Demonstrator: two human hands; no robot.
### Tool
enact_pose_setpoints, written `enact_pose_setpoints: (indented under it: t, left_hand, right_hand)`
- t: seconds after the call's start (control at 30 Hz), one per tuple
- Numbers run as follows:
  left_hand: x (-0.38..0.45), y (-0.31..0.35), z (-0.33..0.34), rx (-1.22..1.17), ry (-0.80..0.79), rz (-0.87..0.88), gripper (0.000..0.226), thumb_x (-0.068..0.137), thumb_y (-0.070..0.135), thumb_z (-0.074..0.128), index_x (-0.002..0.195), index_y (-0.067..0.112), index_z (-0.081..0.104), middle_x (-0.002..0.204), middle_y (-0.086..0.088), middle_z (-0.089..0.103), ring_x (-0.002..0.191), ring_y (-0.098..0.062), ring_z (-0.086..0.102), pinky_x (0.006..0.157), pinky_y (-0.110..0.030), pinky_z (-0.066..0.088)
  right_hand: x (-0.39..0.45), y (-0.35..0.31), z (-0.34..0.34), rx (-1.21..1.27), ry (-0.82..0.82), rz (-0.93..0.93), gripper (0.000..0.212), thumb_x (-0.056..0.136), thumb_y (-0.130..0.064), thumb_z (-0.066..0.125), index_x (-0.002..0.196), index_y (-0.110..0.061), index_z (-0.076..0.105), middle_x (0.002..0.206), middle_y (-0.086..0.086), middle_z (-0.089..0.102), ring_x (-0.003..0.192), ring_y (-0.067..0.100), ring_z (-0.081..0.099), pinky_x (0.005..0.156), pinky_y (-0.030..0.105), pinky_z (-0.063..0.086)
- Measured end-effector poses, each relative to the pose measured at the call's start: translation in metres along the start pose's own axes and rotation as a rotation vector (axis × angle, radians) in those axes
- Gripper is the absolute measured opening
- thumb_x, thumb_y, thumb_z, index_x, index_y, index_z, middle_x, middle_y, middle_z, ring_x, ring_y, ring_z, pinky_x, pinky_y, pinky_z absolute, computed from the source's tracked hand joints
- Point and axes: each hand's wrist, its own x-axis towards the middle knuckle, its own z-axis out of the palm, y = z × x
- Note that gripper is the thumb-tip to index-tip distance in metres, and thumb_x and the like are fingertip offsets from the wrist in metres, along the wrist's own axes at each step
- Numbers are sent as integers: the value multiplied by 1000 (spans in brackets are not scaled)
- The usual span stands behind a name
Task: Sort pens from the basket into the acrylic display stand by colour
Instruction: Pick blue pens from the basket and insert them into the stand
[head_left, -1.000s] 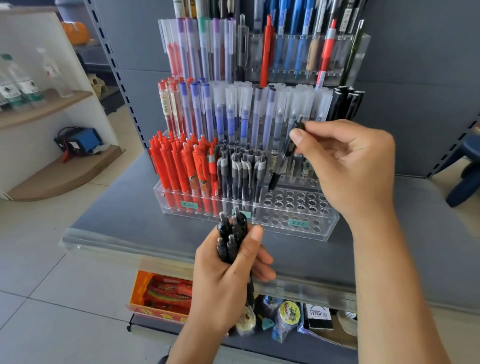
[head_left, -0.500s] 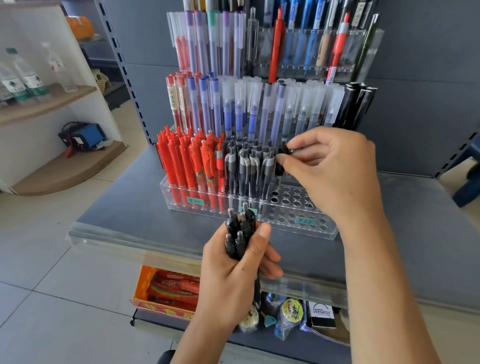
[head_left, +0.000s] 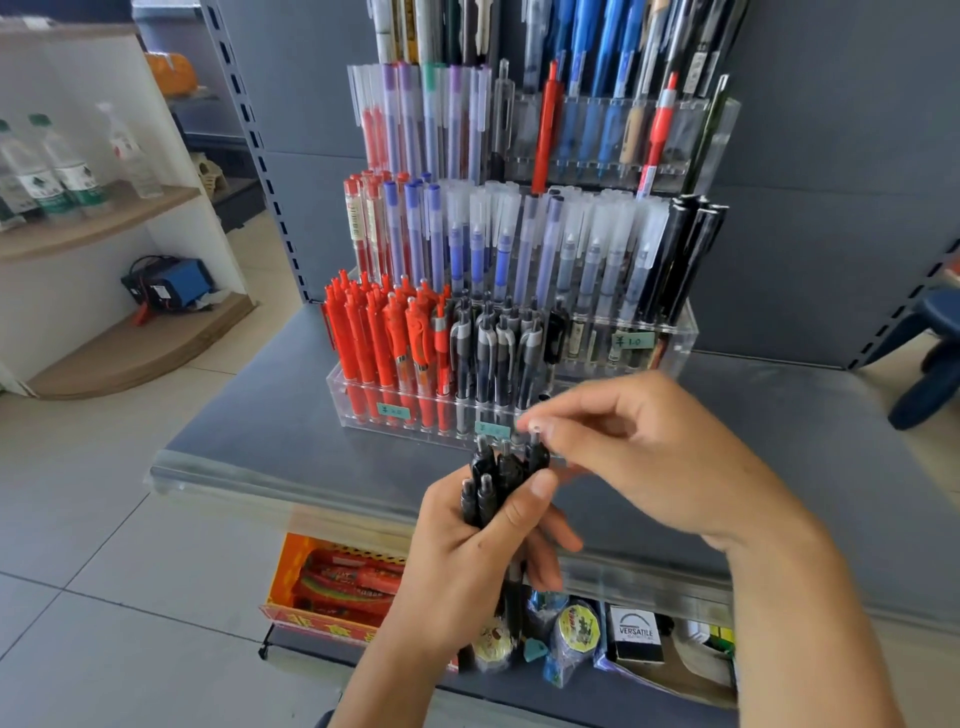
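there is one view only, from a wide-angle camera worn on the person's head, so no second view shares any part of the scene. it looks forward and steeply down over the front edge of the grey shelf top, close enough that both forearms rise from the bottom edge and fill the lower middle. the tiered clear acrylic pen stand sits centre frame, near the shelf's back edge, its top tier cut by the upper edge. straight lines bow toward the frame's sides. the pale tiled floor fills the left, the grey back panel the right.
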Motion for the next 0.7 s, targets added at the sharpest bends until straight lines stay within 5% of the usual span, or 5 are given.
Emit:
enact_pose_setpoints:
  t: [0.2, 0.3, 0.47, 0.7]
  left_hand:
    - [-1, 2, -3, -87, -47, -42, 34, 94, 39, 60, 90, 8, 73, 70, -18, 71, 43, -23, 60, 46, -33, 49]
    - [0, 1, -5, -75, -75, -62, 34, 94, 40, 60, 86, 9, 72, 73, -20, 72, 44, -24, 60, 46, -35, 47]
    - [0, 2, -6, -92, -111, -83, 22, 98, 34, 63, 109, 18, 75, 75, -16, 72, 48, -24, 64, 48, -32, 52]
    - [1, -1, -4, -70, -76, -97, 26, 93, 37, 60, 103, 19, 74, 73, -15, 72, 42, -22, 57, 44, -29, 47]
  right_hand:
    - [-10, 5, -7, 131, -99, -74, 22, 82, -41, 73, 95, -26, 81, 92, -5, 75, 90, 12, 73, 86, 32, 57]
    - [-9, 8, -8, 110, -92, -80, 28, 75, -45, 75, 94, -26, 81, 91, -5, 76, 88, 14, 73, 83, 32, 57]
    - [-7, 8, -9, 205, -26, -93, 21, 78, -38, 73, 89, -23, 81, 84, -2, 77, 85, 10, 73, 80, 24, 55]
    - [-8, 8, -12, 249, 113, -94, 25, 73, -43, 73, 89, -26, 81, 81, -4, 76, 78, 5, 69, 75, 18, 53]
